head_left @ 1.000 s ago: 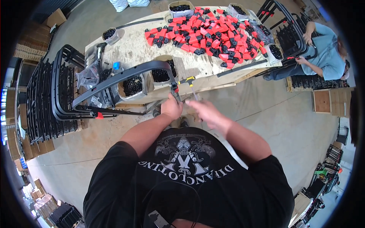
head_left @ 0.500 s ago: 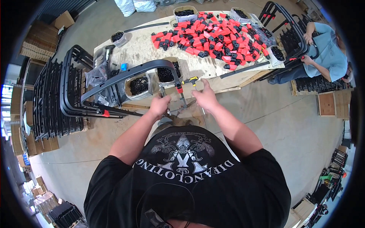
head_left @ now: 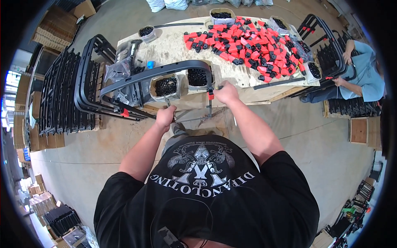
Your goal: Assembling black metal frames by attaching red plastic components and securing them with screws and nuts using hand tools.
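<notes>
A curved black metal tube frame [head_left: 157, 72] arches over the near edge of the table, with a red and black clip [head_left: 211, 95] on its right leg. My right hand [head_left: 227, 94] is closed beside that clip, around a yellow and black T-handled tool, now mostly hidden by the fingers. Lower and to the left, my left hand [head_left: 166, 117] is closed on a slim grey metal tool [head_left: 167, 101] whose kind I cannot make out. The hand is just below a box of small black parts [head_left: 166, 87].
Red and black clips [head_left: 248, 47] lie heaped on the wooden table [head_left: 165, 45]. A hammer [head_left: 134, 48] and a blue piece [head_left: 151, 64] lie at its left. More black frames [head_left: 62, 91] stand stacked at left. At right, a person in blue [head_left: 364, 72] handles a frame.
My view has shifted, moving the table right in the picture. My right hand has come up to the red clip, and the yellow handle has gone out of sight behind the fingers.
</notes>
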A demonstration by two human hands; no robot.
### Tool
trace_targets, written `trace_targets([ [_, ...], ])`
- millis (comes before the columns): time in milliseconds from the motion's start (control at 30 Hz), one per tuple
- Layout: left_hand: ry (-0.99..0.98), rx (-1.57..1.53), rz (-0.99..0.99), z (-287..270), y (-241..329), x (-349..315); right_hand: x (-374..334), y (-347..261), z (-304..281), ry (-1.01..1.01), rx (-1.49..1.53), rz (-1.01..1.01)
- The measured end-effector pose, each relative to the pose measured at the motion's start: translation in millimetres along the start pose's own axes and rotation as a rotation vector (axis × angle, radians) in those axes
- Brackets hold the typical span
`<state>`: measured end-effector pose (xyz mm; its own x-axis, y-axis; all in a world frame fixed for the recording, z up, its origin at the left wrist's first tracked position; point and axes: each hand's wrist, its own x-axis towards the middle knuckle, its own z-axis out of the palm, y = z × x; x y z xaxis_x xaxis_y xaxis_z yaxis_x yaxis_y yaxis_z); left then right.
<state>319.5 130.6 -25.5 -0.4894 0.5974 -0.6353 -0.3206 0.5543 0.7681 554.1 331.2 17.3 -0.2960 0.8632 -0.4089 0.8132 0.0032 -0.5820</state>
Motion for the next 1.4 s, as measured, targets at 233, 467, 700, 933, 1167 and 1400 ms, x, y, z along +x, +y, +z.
trace_targets([
  [233, 0.034, 0.113, 0.120, -40, 28, 41, 19, 81, -25, -0.061, 0.227, 0.316],
  [467, 0.056, 0.004, 0.138, -92, 35, 81, -72, 54, 54, -0.214, 0.444, 0.389],
  [700, -0.233, -0.563, 0.105, -164, 47, 54, -91, -86, 114, -0.277, 0.438, 0.238],
  [933, -0.215, -0.902, 0.023, -197, 10, 84, -66, -164, 167, -0.280, 0.415, 0.088],
  [1167, -0.091, -0.525, 0.060, -196, -10, 122, -64, -209, 213, -0.438, 0.484, 0.136],
  [1400, -0.363, -0.372, -0.127, -254, -25, 67, 7, -294, 254, -0.521, 0.680, 0.092],
])
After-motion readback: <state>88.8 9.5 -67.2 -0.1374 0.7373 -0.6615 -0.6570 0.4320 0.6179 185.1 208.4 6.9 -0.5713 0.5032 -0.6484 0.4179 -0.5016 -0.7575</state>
